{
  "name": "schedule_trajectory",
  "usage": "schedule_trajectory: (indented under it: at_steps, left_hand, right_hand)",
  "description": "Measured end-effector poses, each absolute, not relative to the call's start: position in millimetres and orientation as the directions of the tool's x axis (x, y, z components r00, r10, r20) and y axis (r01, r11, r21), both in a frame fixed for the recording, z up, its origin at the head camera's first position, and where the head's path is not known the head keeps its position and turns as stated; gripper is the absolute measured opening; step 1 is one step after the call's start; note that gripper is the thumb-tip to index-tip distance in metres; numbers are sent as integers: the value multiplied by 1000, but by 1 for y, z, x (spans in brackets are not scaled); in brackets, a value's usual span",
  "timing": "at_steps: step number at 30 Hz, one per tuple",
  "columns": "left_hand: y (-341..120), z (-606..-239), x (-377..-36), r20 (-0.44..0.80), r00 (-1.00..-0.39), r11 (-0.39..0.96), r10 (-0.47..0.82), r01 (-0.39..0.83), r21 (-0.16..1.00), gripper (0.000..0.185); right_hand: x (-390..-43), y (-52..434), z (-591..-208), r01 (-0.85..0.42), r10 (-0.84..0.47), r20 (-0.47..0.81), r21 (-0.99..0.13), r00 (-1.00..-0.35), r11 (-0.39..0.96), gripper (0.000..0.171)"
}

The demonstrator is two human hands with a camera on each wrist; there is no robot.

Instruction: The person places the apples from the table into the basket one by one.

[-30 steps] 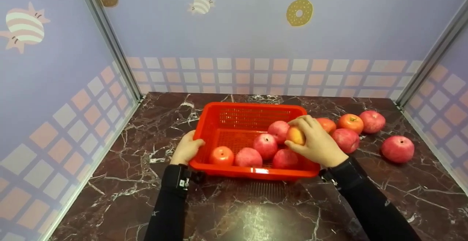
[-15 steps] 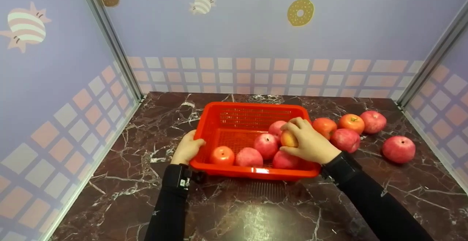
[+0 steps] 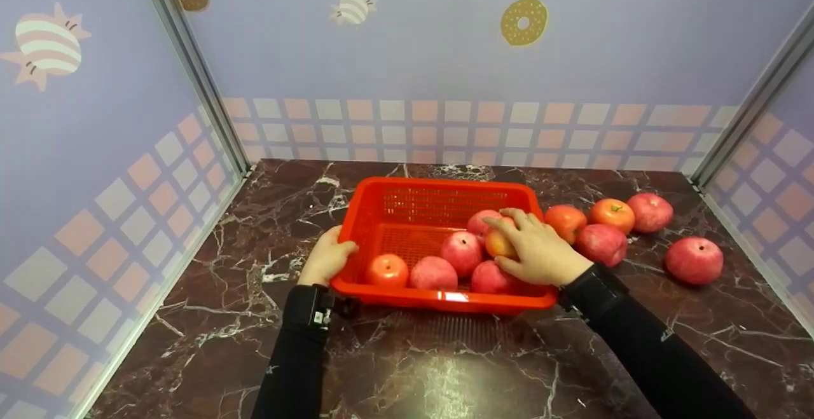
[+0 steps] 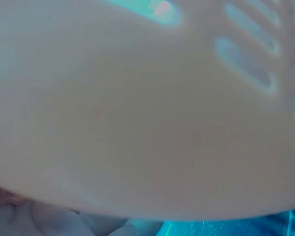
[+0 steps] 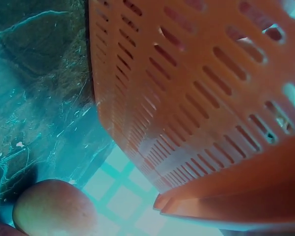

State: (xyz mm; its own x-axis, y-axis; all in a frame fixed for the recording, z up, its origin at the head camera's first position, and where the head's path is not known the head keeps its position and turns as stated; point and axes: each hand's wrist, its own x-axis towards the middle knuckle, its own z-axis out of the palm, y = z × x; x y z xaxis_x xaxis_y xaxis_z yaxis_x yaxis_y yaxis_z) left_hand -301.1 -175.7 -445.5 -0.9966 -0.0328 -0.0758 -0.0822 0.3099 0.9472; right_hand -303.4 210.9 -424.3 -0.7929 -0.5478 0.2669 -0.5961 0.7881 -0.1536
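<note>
My left hand [image 3: 326, 258] holds the left rim of a red plastic basket [image 3: 439, 184], thumb over the edge. The slotted basket wall [image 4: 137, 123] fills most of the left wrist view. Inside the basket's right part, my right hand [image 3: 537, 247] rests over a yellow-orange apple [image 3: 497, 243], its fingers loosened and spread. Beneath and around it lie several red apples, among them one with a dark stem hollow [image 3: 462, 252]. An orange-red fruit [image 3: 387, 271] sits in the front left corner. The right wrist view shows the basket's outer wall [image 5: 176, 98].
Right of the basket, on the dark marbled tabletop [image 3: 210, 330], several fruits form a cluster, including an orange one with a green stem [image 3: 612, 215]. A red apple [image 3: 694, 260] stands apart farther right. Printed panels [image 3: 413, 56] enclose the back and sides.
My right hand has carried the yellow-orange apple left and down onto the other apples, then its fingers have loosened. The left hand and basket stay put.
</note>
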Motion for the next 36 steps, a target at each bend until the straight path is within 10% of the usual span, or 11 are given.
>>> schedule_trajectory:
  at_steps: [36]
  left_hand:
    - [-175, -446, -300, -71, -997, 299, -41, -80, 951, 45]
  right_hand:
    - [-300, 212, -426, -614, -596, 161, -103, -787, 783, 70]
